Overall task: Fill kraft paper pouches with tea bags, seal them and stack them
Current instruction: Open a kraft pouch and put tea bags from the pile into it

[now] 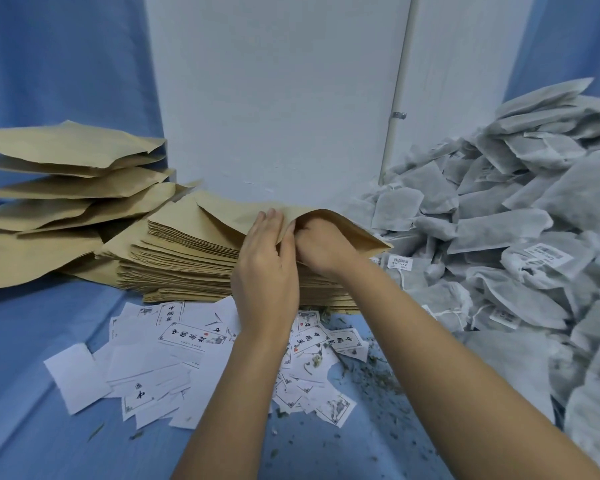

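We are opening the top kraft pouch [347, 228] on the stack [187, 268] at 12 o'clock: our left hand [267, 268] lays straight fingers on its upper wall, and our right hand [321, 245] curls inside the mouth, grip unclear. Next, we judge, the right fetches tea bags [499, 237] from 3 o'clock.

Two hands counted, left hand [264, 268] and right hand [321, 244], one kraft pouch [219, 216] opened, one stack of flat pouches [181, 268] past counting, at least four puffed pouches [66, 148] far left, tea bags [520, 216] right and printed labels [184, 336] near, both uncounted.
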The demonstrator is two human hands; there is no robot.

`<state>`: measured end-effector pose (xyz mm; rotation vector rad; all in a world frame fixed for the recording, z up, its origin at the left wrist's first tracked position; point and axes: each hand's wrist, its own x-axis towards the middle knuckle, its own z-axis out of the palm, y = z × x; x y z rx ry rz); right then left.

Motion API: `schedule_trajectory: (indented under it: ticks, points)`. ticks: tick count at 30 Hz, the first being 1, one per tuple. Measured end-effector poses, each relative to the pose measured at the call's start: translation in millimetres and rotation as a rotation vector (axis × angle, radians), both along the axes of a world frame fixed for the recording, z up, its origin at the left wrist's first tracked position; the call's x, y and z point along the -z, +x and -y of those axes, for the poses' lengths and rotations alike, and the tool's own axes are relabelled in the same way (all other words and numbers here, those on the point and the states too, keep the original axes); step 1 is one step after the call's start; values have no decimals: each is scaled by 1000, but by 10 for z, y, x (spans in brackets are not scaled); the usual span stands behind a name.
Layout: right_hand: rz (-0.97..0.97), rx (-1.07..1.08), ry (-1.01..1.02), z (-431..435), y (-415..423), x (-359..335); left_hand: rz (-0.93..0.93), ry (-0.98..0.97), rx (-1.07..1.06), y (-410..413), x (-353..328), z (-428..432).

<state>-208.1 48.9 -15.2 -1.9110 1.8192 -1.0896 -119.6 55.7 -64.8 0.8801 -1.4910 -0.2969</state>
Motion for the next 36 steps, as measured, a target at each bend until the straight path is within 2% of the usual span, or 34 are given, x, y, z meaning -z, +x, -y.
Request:
schedule_trajectory:
  ticks: [3, 7, 9, 10, 12, 14, 17, 22, 24, 36]
  points:
    - [94, 13, -39, -35, -32, 73, -12, 28, 7, 10, -3, 17]
    - [26, 243, -479, -217, -95, 426, -61, 95, 50, -18, -48, 35]
    - [35, 391, -616, -330, -191, 574, -68, 109, 69, -30, -46, 27]
    - [35, 452, -609, -368, -257, 624, -68, 108, 73, -32, -42, 21]
    - [-38, 546, -458, -410, -420, 709, -74, 98, 72, -33, -38, 15]
    - [-243, 621, -231, -428, -596, 793, -105, 103, 77, -32, -53, 9]
    - [-499, 739, -33, -452, -743, 896, -156, 120, 99, -50, -83, -18]
    - [-631, 770, 200, -481, -848, 956, -115, 119, 114, -110, -71, -65]
    - [-703, 776, 226, -504, -869, 951, -103, 121, 125, -122, -59, -80]
    - [-747, 771, 237, -519, -874, 782, -124, 115, 107, -82, -71, -46]
